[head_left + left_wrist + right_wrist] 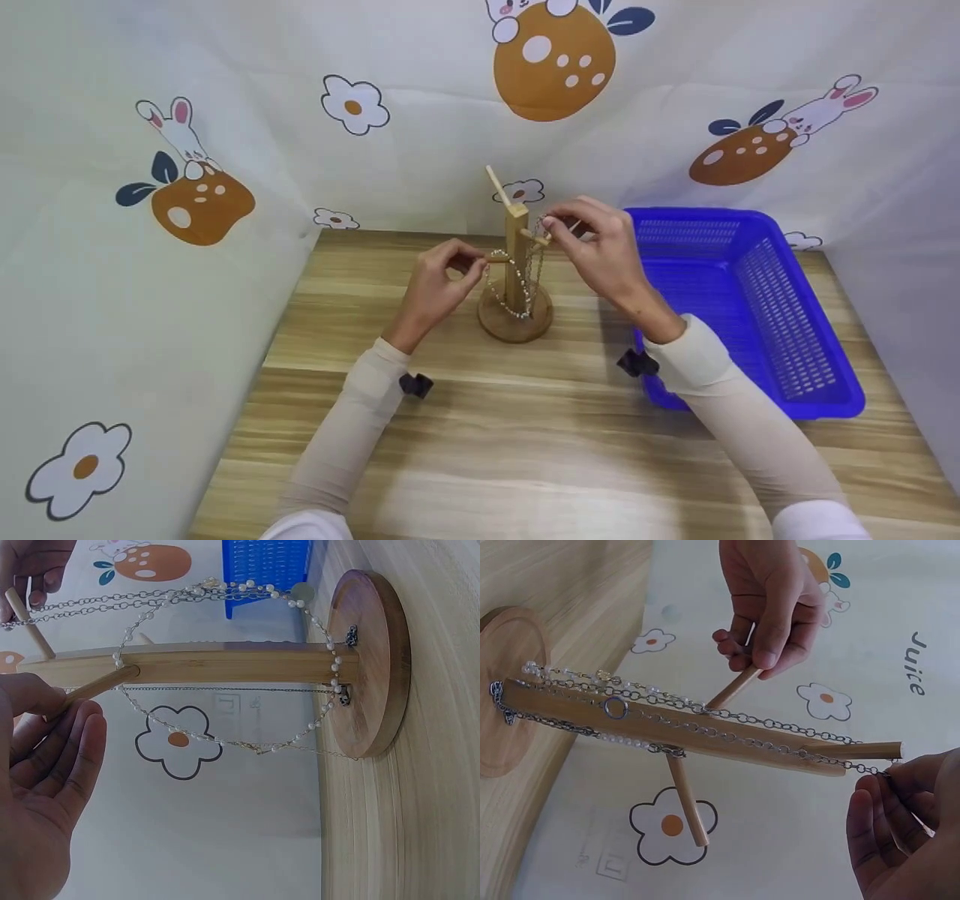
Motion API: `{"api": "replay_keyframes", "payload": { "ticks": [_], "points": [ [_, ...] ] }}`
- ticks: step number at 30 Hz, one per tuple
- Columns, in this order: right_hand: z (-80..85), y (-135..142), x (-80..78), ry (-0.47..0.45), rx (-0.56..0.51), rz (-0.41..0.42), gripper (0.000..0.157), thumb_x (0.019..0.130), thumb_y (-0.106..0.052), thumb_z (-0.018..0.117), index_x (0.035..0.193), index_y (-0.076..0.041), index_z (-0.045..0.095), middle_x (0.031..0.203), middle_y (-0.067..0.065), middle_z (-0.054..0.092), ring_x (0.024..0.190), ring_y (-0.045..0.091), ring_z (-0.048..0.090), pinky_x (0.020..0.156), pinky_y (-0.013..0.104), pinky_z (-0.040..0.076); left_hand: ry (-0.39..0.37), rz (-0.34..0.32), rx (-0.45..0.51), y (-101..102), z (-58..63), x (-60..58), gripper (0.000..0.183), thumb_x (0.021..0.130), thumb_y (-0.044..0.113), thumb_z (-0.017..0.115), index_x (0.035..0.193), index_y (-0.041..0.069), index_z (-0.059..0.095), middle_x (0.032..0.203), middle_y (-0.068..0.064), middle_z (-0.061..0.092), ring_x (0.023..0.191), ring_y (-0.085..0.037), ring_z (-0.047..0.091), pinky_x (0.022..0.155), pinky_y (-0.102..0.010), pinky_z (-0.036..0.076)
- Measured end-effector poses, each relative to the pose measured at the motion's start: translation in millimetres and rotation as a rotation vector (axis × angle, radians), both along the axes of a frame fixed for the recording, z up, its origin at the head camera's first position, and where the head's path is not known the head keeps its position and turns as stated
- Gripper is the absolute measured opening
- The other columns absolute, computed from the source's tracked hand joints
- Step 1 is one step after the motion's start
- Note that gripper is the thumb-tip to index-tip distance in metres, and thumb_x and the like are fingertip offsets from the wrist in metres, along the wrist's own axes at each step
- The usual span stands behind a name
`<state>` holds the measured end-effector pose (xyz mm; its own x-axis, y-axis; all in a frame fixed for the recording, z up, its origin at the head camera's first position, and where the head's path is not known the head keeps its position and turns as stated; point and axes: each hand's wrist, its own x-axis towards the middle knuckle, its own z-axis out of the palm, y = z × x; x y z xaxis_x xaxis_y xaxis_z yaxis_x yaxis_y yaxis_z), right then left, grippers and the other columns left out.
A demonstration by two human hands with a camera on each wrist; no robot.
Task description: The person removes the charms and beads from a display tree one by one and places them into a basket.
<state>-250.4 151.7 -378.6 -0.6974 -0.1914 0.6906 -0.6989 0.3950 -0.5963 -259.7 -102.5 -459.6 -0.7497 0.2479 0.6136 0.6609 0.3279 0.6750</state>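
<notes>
A wooden jewelry stand [516, 236] with side pegs and a round base [375, 675] stands upright on the table. My left hand [442, 281] pinches the tip of one peg [97, 692] between thumb and fingers. From that peg hangs a pearl necklace [336, 667], its loop reaching down to the base. My right hand [600, 247] pinches a silver chain necklace [769, 723] beside the tip of a higher peg [870, 751]. The chain's two strands run along the post towards the base. Another peg [688, 802] carries more chain and pearls close to the post.
A blue plastic basket [814, 322] sits on the wooden table [525, 435] to the right, partly behind my right forearm. A printed cloth [420, 165] rises behind the stand and along the sides. Another peg [497, 184] juts up from the post's top.
</notes>
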Motion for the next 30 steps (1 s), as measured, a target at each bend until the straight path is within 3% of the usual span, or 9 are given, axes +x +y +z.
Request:
{"api": "replay_keyframes", "payload": {
  "ticks": [10,20,30],
  "points": [
    [4.5,4,1.9,0.014,-0.007,0.001,0.01,0.099,-0.007,0.075,0.1,0.001,0.08,0.092,0.013,0.078,0.077,0.004,0.065,0.069,0.013,0.058,0.001,0.003,-0.006,0,-0.4,-0.7,0.011,0.099,0.005,0.072,0.101,-0.006,0.073,0.095,-0.018,0.077,0.08,-0.027,0.074,0.075,-0.024,0.065],
    [9.0,8,4.3,0.035,-0.034,0.009,0.008,0.098,-0.005,0.075,0.099,0.001,0.081,0.09,0.013,0.078,0.076,0.002,0.064,0.068,0.012,0.056,-0.016,-0.001,0.017,1,0.1,-0.4,0.006,0.095,-0.003,0.074,0.1,-0.006,0.073,0.094,-0.017,0.077,0.08,-0.027,0.074,0.075,-0.027,0.066],
    [15.2,10,8.5,0.072,-0.037,0.004,0.006,0.097,-0.002,0.076,0.098,0.002,0.08,0.088,0.011,0.077,0.078,0.002,0.065,0.07,0.014,0.058,0.002,0.018,-0.014,0,1.3,-0.1,0.007,0.098,0.002,0.072,0.1,-0.005,0.074,0.095,-0.016,0.078,0.08,-0.026,0.075,0.075,-0.027,0.066]
  ]
}}
